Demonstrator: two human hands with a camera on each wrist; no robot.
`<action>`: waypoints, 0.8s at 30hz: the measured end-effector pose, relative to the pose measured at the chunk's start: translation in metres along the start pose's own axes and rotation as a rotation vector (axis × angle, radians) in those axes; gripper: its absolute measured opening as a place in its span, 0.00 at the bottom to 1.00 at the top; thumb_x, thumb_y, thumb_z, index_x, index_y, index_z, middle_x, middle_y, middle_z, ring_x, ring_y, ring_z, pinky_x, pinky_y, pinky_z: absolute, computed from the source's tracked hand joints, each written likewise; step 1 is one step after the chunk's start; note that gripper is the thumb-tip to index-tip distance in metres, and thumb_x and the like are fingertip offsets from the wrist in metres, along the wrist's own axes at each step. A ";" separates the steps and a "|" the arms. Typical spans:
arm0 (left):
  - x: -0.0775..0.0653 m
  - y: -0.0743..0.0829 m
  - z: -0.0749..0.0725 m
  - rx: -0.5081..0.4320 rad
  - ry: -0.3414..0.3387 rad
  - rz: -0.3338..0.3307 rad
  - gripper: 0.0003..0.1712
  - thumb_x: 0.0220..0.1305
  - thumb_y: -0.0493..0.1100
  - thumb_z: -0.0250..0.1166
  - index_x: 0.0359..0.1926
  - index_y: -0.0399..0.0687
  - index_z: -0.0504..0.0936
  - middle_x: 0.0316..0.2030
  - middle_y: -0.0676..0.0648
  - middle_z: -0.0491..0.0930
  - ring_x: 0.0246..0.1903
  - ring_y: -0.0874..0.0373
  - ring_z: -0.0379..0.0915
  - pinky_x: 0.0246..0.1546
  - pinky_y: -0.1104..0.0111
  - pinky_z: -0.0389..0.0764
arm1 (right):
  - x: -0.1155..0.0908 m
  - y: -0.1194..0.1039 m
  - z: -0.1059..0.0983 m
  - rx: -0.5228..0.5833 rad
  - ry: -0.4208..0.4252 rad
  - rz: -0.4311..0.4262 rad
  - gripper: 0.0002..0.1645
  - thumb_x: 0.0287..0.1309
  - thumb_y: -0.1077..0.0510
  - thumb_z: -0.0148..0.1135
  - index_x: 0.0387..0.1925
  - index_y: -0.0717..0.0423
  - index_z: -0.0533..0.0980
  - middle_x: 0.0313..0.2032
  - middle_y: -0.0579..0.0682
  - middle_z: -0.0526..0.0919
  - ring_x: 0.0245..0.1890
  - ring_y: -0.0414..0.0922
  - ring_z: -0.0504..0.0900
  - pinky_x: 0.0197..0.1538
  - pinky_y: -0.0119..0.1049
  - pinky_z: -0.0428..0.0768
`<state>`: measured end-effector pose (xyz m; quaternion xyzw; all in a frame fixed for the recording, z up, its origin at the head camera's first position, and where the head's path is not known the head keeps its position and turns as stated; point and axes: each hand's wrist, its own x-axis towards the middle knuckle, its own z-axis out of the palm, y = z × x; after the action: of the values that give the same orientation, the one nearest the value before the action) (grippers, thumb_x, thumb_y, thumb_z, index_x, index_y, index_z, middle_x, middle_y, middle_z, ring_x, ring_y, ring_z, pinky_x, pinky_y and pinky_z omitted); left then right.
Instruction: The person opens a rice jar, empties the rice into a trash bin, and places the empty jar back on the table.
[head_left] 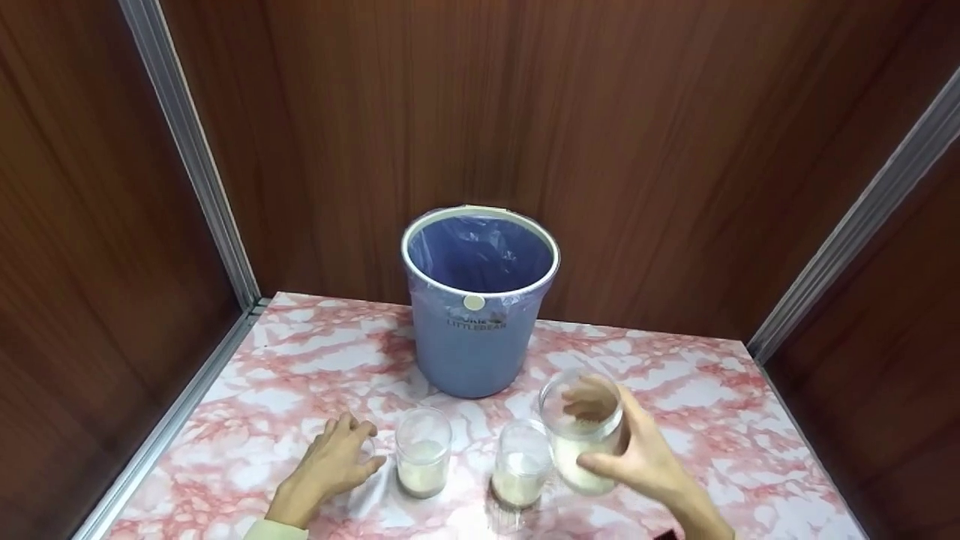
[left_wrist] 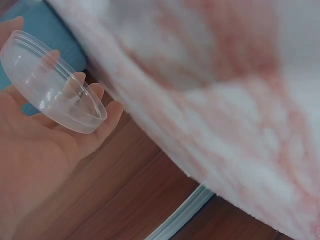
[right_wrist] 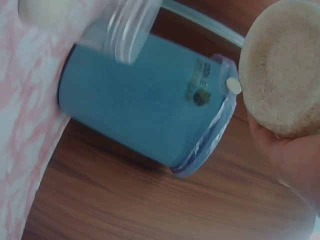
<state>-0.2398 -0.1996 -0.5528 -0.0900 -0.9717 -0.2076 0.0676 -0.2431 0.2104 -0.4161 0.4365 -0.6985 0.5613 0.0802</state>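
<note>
My left hand (head_left: 330, 461) holds a clear round plastic lid (left_wrist: 52, 82), seen in the left wrist view between its thumb and fingers. My right hand (head_left: 637, 454) grips a large clear jar (head_left: 581, 442) partly filled with pale, grain-like contents. The right wrist view catches this jar's beige-looking bottom (right_wrist: 285, 70), so it is raised off the table. Two smaller clear jars, a left one (head_left: 422, 469) and a right one (head_left: 519, 472), stand between the hands, each with pale contents low inside. The large jar's mouth is uncovered.
A blue bin (head_left: 472, 349) with a pale rim and a clear liner stands behind the jars. The table top (head_left: 330, 352) has a red-and-white marbled pattern. Dark wood panels (head_left: 360, 135) and metal corner rails (head_left: 187, 135) enclose it at the back and sides.
</note>
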 end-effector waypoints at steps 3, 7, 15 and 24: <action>-0.003 -0.003 0.008 0.001 -0.020 0.038 0.24 0.52 0.58 0.67 0.45 0.49 0.77 0.41 0.47 0.69 0.41 0.50 0.66 0.33 0.58 0.73 | 0.012 -0.001 -0.010 -0.055 0.027 0.056 0.51 0.34 0.72 0.71 0.64 0.63 0.59 0.51 0.65 0.75 0.47 0.57 0.77 0.52 0.34 0.75; -0.007 -0.005 0.019 -0.013 -0.055 0.086 0.27 0.52 0.60 0.65 0.47 0.49 0.76 0.43 0.48 0.67 0.41 0.52 0.64 0.35 0.60 0.72 | 0.030 -0.008 -0.020 -0.112 0.054 0.169 0.48 0.37 0.71 0.71 0.62 0.62 0.60 0.50 0.62 0.76 0.47 0.53 0.78 0.50 0.34 0.77; -0.007 -0.007 0.032 0.014 -0.057 0.114 0.31 0.51 0.62 0.65 0.49 0.46 0.76 0.45 0.45 0.67 0.44 0.50 0.64 0.44 0.54 0.72 | 0.061 -0.025 -0.031 -0.239 0.098 0.278 0.45 0.38 0.66 0.73 0.60 0.64 0.62 0.48 0.58 0.78 0.44 0.41 0.79 0.47 0.29 0.76; -0.002 -0.014 0.036 0.083 0.004 0.046 0.27 0.52 0.62 0.65 0.46 0.49 0.75 0.40 0.49 0.64 0.41 0.51 0.62 0.43 0.52 0.71 | 0.080 -0.012 -0.037 -0.266 0.102 0.284 0.44 0.40 0.64 0.73 0.59 0.61 0.62 0.48 0.55 0.79 0.44 0.41 0.79 0.47 0.27 0.75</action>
<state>-0.2441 -0.1977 -0.5914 -0.1089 -0.9770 -0.1657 0.0780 -0.2971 0.2002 -0.3458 0.2902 -0.8160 0.4914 0.0925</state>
